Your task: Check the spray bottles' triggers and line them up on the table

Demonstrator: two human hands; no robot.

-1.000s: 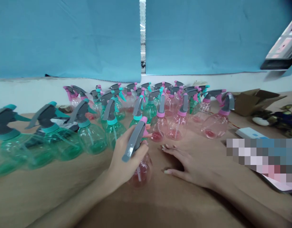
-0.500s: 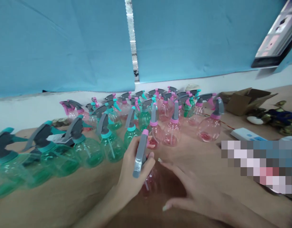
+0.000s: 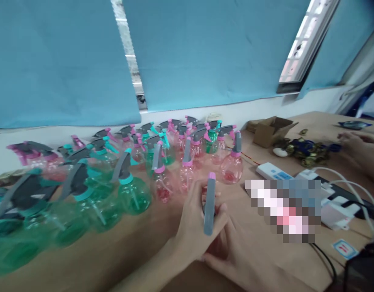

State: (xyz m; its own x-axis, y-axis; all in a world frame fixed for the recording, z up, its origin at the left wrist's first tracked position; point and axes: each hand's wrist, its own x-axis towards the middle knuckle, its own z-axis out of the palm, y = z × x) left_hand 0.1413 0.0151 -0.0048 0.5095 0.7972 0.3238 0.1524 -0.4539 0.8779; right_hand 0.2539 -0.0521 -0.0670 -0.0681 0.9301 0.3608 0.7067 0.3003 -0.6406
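My left hand (image 3: 194, 223) is closed around the neck of a spray bottle, below its grey trigger head (image 3: 209, 207) with a pink nozzle tip. Lower down, my right hand (image 3: 235, 253) is wrapped round the bottle's body, which the two hands mostly hide. Just beyond them stand pink spray bottles (image 3: 187, 174) with a little red liquid inside. To the left is a row of green spray bottles (image 3: 134, 194) with grey heads and teal collars. One more pink bottle (image 3: 232, 166) stands beyond my hands to the right.
Several more pink and green bottles crowd the back by the wall. To the right are an open cardboard box (image 3: 267, 132), a heap of brass-coloured parts (image 3: 308, 150), a white power strip (image 3: 274, 171) with cables, and a blurred-out patch. Another person's hands (image 3: 360, 148) show at the right edge.
The view has swung to the right. My right hand, spread and apart from the bottle before, has come in around its body. My left hand keeps its hold on the neck.
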